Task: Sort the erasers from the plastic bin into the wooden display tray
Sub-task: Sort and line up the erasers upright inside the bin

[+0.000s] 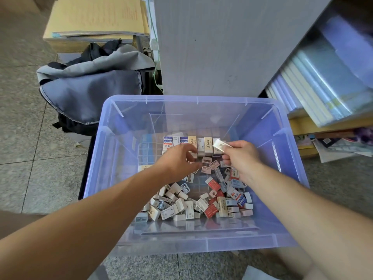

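A translucent blue plastic bin point(113, 150) sits on the floor, with a loose pile of boxed erasers point(201, 203) and small sharpeners in its near half. A row of upright erasers point(187, 141) stands along the bin's far side. My right hand point(242, 158) pinches a white eraser point(221, 146) just above the right end of that row. My left hand point(177, 162) reaches in beside it, fingertips curled around a small pale eraser point(194, 155) near the row's base. No wooden display tray is in view.
A grey and black backpack point(90, 89) lies left of the bin. Behind it is a stack of brown folders point(96, 19). A grey cabinet panel point(222, 47) rises behind the bin, and shelves with wrapped notebooks point(314, 85) stand at right.
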A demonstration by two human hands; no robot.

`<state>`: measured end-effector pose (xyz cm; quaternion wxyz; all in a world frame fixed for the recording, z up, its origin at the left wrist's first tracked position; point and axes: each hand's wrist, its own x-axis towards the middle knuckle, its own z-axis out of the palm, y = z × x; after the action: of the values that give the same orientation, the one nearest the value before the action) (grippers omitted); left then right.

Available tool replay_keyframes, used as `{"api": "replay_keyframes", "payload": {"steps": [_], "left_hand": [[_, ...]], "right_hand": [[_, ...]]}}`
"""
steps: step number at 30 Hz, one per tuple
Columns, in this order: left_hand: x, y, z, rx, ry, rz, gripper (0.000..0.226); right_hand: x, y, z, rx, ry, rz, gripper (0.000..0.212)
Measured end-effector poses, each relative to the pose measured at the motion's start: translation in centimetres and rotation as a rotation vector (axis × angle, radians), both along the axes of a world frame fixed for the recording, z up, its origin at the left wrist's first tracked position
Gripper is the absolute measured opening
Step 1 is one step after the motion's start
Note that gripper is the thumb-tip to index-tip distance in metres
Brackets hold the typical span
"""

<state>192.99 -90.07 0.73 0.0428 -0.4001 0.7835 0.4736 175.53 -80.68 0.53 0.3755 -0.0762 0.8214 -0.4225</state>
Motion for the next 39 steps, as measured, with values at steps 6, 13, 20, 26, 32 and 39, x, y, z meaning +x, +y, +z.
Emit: {"api": "replay_keyframes", "payload": {"steps": [6,13,20,26,32,39], "left_hand": [[1.0,0.2,-0.9,-0.006,-0.08,-0.02,0.018],[0.6,0.4,-2.0,-0.039,-0.147,-0.104,0.02],[0.5,0.7,-2.9,-0.052,-0.203,-0.157,0.02],[0.3,1.8,-3.4,0.007,-0.203,-0.325,0.032],[-1.0,2.4,-3.8,-0.044,-0.113,-0.51,0.006],[-2.1,3.4,-5.7,-0.139,-0.016,-0.608,0.038]], "right_hand": [[0.0,-0.3,-2.2,-0.052,0.073,-0.215,0.018],[-0.5,-0.6,-3.7,0.096,0.191,-0.1,0.018],[-0.8,-1.2,-4.4,0.152,0.191,0.06,0.036],[-0.4,-0.9,-2.8,0.317,0.469,0.325,0.031],[0.5,0.9,0.0,0.48,0.309,1.213,0.018],[0.7,2.5,0.2,0.662,0.26,1.535,0.034]]}}
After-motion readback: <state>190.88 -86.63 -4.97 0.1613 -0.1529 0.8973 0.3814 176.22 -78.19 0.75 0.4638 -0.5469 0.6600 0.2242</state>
